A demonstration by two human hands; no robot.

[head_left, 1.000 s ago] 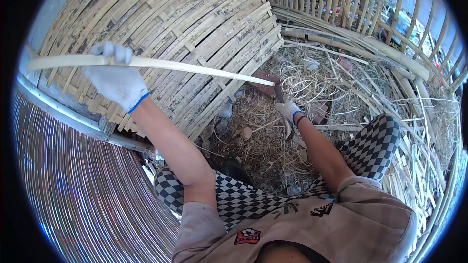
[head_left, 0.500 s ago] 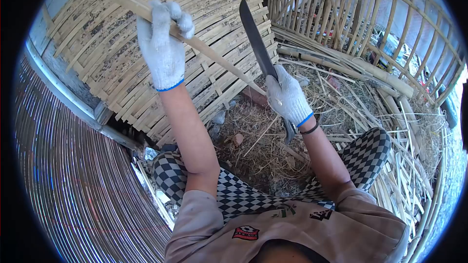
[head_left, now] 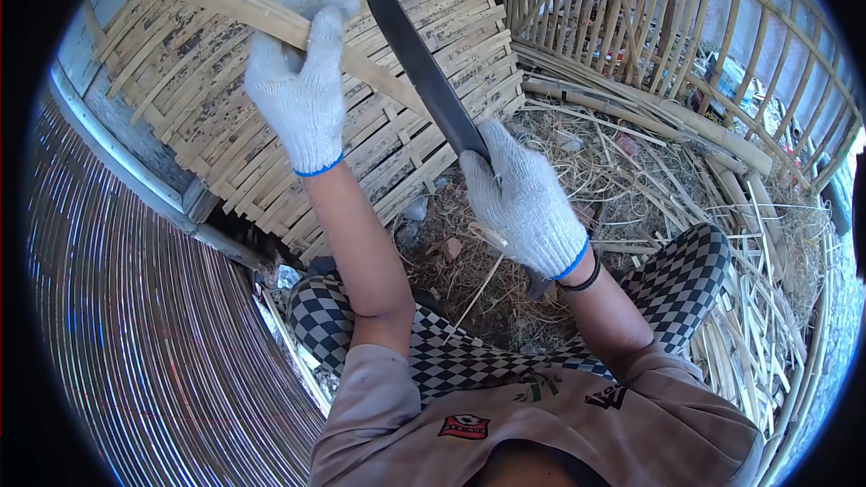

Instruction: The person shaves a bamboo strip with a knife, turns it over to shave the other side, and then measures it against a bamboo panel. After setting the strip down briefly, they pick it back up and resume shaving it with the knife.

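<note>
My left hand (head_left: pixel 302 95), in a white knit glove with a blue cuff, is closed around a long split bamboo strip (head_left: pixel 225 4). The strip slants from the upper left down toward the machete (head_left: pixel 419 63), and its lower part is hidden behind the blade and my right hand. My right hand (head_left: pixel 528 198), gloved the same way, is wrapped around the machete's handle. The dark blade points up and to the left, crossing in front of the strip. My left fingertips are slightly blurred.
A woven bamboo panel (head_left: pixel 189 95) leans behind my hands. At the upper right stands a bamboo slat fence (head_left: pixel 622 18), with bamboo poles (head_left: pixel 649 117) at its foot. Shavings (head_left: pixel 478 280) cover the ground between my legs. Split strips (head_left: pixel 753 343) lie at the right.
My right hand has come closer, and the machete has shifted left, its tip now higher. My left hand has turned on the bamboo strip, whose broad face shows more.
</note>
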